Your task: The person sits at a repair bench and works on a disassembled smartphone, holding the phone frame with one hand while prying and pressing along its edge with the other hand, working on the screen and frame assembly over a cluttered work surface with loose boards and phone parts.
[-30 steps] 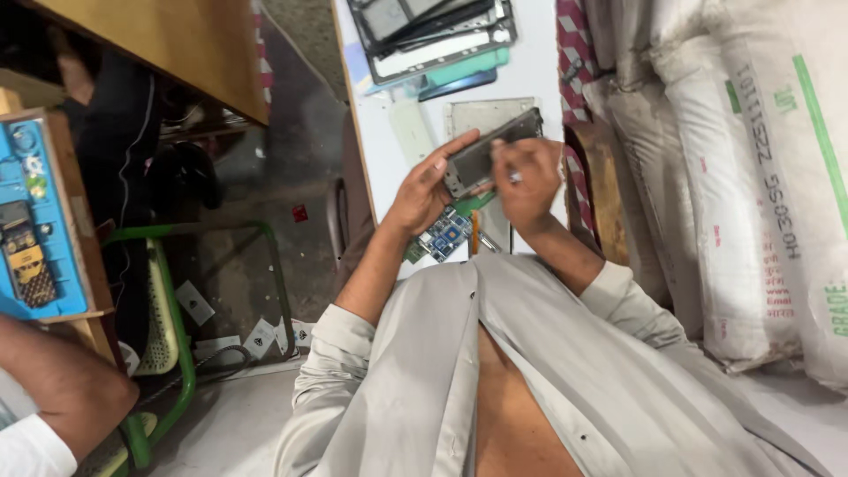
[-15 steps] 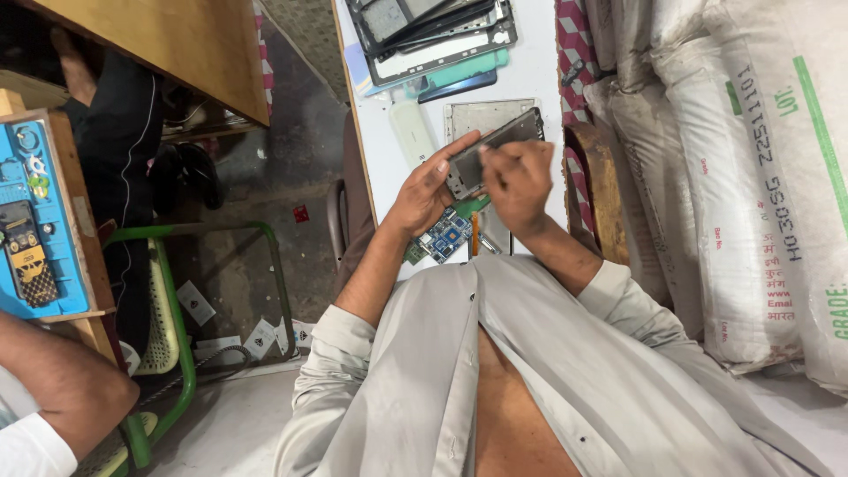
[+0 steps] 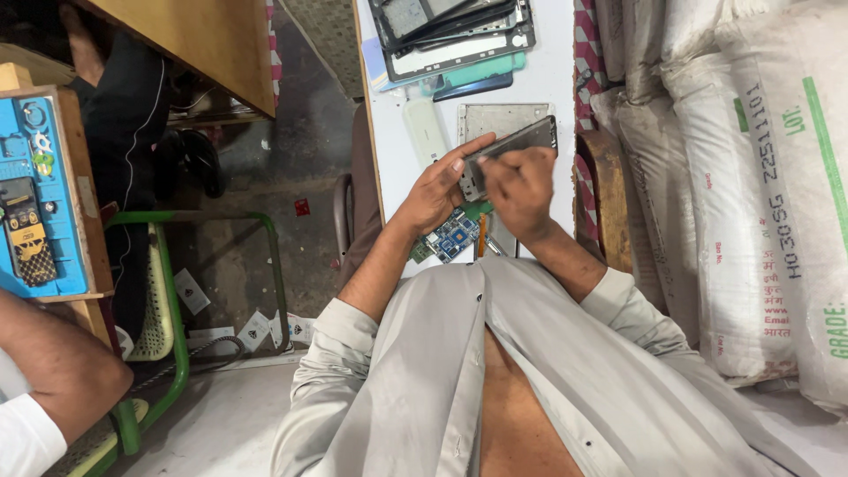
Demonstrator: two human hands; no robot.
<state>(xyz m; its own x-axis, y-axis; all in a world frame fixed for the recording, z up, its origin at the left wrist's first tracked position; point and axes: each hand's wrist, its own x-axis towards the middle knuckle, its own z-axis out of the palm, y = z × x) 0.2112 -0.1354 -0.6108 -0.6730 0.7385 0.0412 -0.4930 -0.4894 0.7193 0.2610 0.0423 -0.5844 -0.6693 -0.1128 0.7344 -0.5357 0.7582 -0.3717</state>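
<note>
Phone body (image 3: 517,140), dark and slim, held tilted just above the white counter (image 3: 552,71), gripped between both hands over a bare grey metal plate (image 3: 503,117) lying flat there. Left hand (image 3: 439,190) closed around the near end, thumb stretched along the upper edge, fingers curled beneath. Right hand (image 3: 521,190) clamped on the lower side, fingertips pressing into the face; whether a small tool sits under those fingers cannot be told. Blue circuit board (image 3: 453,235) resting below the wrists at the counter's near edge, beside a thin orange-handled tool (image 3: 481,237). Stack of dark phone frames (image 3: 455,31) and a teal piece (image 3: 477,72) further up the counter, well apart from the hands; a white oblong piece (image 3: 422,131) just left of the plate. To work the body well, judging by the grip: steady support from the left, small controlled pressure from the right, force kept along the seam rather than across the thin shell to avoid bending it, and the piece kept low over the counter so any loose part drops onto it rather than the floor. Stacked white sacks (image 3: 751,177) close on the right; another person's forearm (image 3: 53,362) near a blue repair tray (image 3: 35,203) far left.
</note>
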